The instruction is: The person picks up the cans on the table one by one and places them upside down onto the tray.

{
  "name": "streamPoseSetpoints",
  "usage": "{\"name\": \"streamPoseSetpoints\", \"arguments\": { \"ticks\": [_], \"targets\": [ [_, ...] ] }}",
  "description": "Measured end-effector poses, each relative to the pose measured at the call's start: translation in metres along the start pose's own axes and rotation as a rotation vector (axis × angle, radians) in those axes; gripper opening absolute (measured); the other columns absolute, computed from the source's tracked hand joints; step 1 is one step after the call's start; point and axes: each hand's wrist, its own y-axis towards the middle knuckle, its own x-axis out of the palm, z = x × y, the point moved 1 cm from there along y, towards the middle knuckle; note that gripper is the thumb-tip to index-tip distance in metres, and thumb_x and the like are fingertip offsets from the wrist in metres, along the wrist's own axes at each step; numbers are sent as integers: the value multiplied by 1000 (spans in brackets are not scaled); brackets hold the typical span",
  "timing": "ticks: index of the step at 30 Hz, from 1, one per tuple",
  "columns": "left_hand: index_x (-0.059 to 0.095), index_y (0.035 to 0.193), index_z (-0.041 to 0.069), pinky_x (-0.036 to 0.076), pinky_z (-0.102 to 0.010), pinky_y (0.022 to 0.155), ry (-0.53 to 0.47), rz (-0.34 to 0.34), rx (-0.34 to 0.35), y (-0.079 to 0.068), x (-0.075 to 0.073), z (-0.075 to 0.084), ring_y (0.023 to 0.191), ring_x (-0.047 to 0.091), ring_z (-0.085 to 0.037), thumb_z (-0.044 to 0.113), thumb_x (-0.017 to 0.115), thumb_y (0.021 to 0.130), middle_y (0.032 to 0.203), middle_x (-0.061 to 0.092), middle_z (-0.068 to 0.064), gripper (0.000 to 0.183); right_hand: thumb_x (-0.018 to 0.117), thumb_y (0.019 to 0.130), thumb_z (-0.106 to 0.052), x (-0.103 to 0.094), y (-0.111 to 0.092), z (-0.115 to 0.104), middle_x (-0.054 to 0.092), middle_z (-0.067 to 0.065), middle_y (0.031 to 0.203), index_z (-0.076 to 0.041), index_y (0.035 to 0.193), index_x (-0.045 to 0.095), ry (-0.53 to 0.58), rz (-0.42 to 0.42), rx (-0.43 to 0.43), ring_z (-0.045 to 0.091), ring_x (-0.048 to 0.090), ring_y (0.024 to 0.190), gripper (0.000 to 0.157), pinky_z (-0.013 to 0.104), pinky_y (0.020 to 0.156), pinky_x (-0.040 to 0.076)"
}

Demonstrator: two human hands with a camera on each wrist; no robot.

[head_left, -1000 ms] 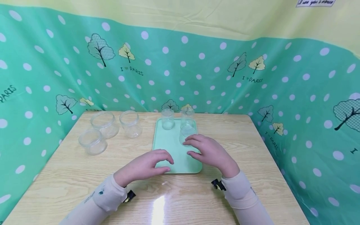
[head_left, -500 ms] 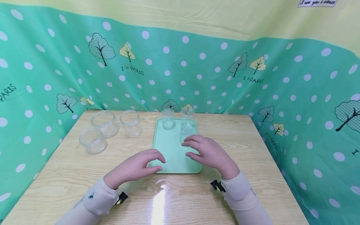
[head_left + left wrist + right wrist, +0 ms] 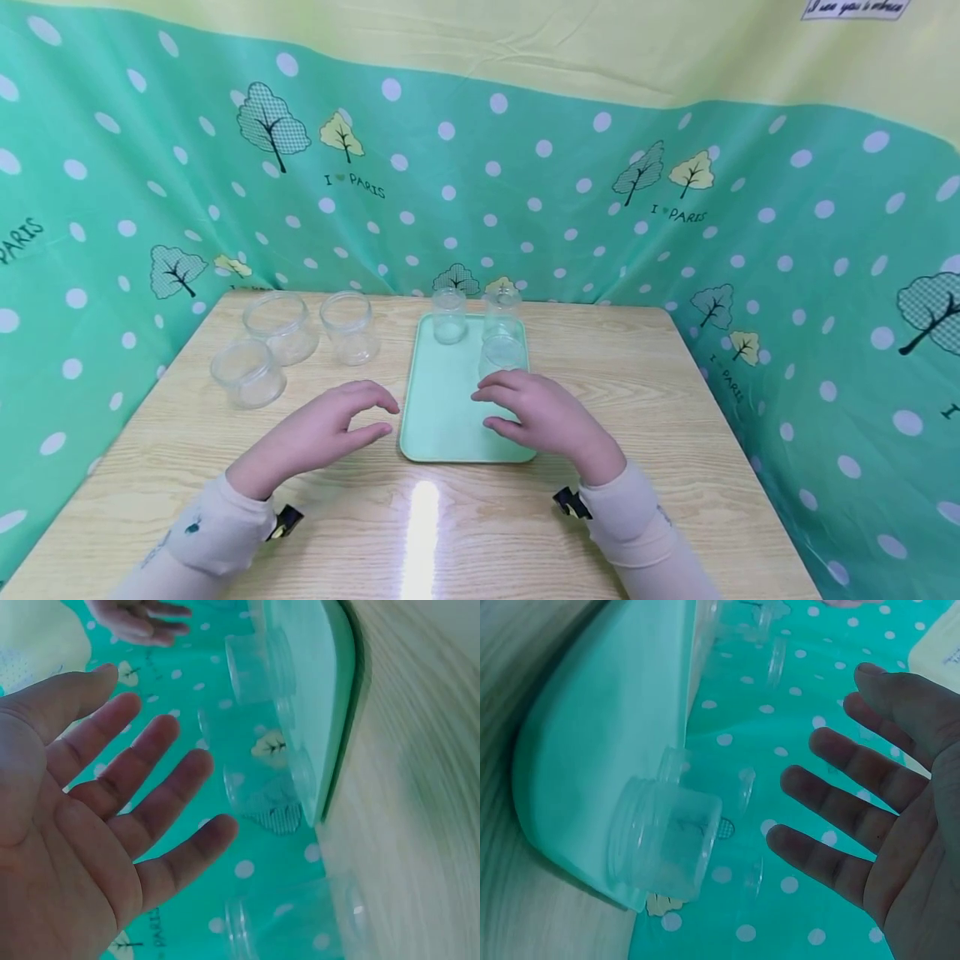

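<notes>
- Saw a pale green tray (image 3: 450, 433) lying flat on a wooden table (image 3: 637, 358), in front of a dotted curtain (image 3: 423, 179).
- Counted three see-through jars toward the tray's far end: far-left jar (image 3: 449, 317) in one corner, far-right jar (image 3: 502, 307) in the other, nearer jar (image 3: 503, 353) just in front of the latter, apparently mouth-down. Could not tell whether touching.
- Counted three more, off the tray to its left: taller jar (image 3: 350, 329) closest to it, widest jar (image 3: 281, 329) beyond, low jar (image 3: 248, 379) outermost and nearer the viewer.
- Found the right hand (image 3: 536, 414) over the tray's right side, just short of the nearer jar, fingers loosely bent, grasping nothing.
- Found the left hand (image 3: 321, 427) just outside the tray's left edge, above the table, relaxed, likewise grasping nothing.
- Judged likeliest trouble: a forward reach of the right fingertips, tipping the nearer jar against the far-right jar.
- Suspected slips too, from smooth walls and hard-to-see edges.
- Judged possible: a clipped low jar from a wide leftward swing of the left hand, or a dragged tray from a snagged right sleeve (image 3: 626, 512).
</notes>
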Motion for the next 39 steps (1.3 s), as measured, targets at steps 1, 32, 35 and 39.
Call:
{"name": "streamPoseSetpoints", "arguments": {
  "ticks": [1,32,35,39],
  "targets": [
    [69,116,26,53,-40,100,11,3,-12,0,-2,0,118,62,-11,29,72,97,117,66,18,19,75,95,-30,1,0,-1,66,-3,126,-17,126,70,-6,-4,-6,14,65,113,34,31,94,57],
    [65,127,1,47,-63,98,150,1,-404,-29,-75,-56,120,58,-47,29,66,100,129,65,-23,39,71,98,-33,11,4,-11,66,-5,127,-20,125,70,-16,-96,31,13,63,117,30,31,97,55],
    [64,128,-1,47,-64,96,152,-3,-455,-31,-84,-69,120,56,-50,30,65,100,129,65,-25,42,71,98,-32,12,4,-11,66,-5,127,-20,125,70,-16,-101,35,13,63,117,30,30,97,55],
    [60,131,-4,48,-64,92,165,-14,-510,-35,-95,-83,118,56,-52,33,63,101,129,62,-30,48,72,97,-32,12,4,-11,66,-5,126,-21,125,70,-22,-102,37,13,64,117,30,31,97,55]
  ]
}}
